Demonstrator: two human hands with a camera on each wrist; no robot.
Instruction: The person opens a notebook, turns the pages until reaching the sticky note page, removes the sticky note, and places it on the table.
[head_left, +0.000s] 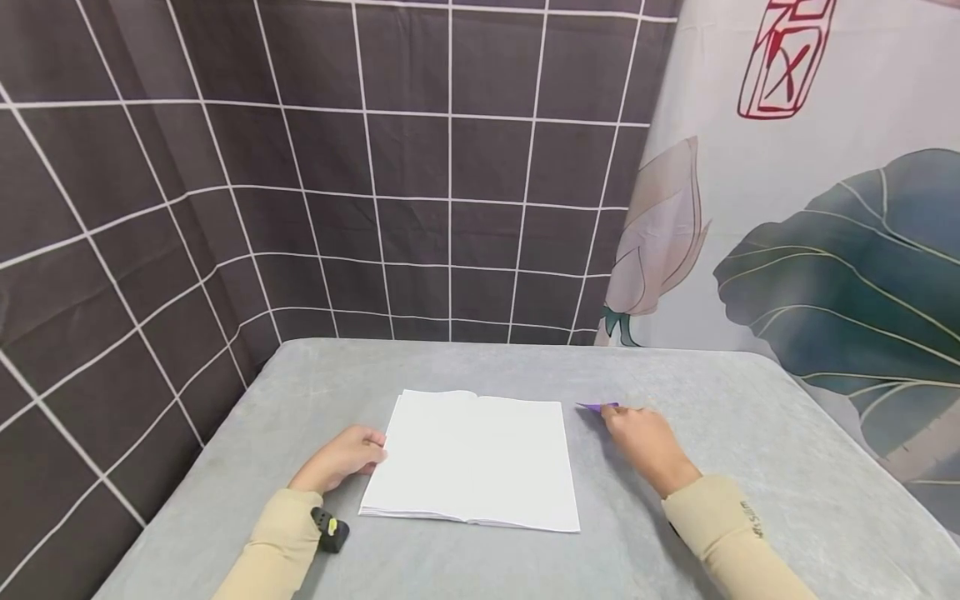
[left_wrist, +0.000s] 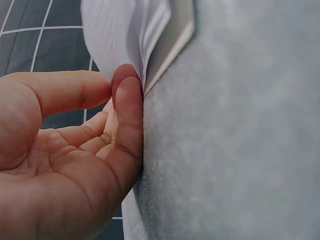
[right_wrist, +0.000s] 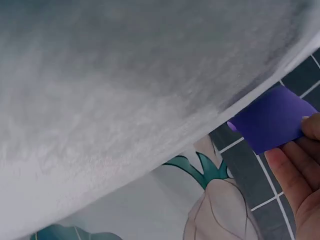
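Note:
An open notebook (head_left: 472, 462) lies on the table, its pages looking blank in the head view. At its left edge my left hand (head_left: 347, 457) pinches the page edges between thumb and fingertips. The left wrist view shows faintly lined pages (left_wrist: 112, 35) fanned above those fingertips, with the notebook's cover beside them. To the right of the notebook, my right hand (head_left: 647, 442) holds a small purple piece of paper (right_wrist: 275, 120) by one edge between thumb and fingers. The paper is bent slightly and extends leftward, toward the notebook, in the head view.
A grey cloth covers the table (head_left: 525, 567). A dark curtain (head_left: 487, 167) with a white grid hangs behind and at the left. On the right hangs a pale curtain (head_left: 720, 192) with lotus flowers and leaves. A black device (head_left: 330, 529) sits on the left wrist.

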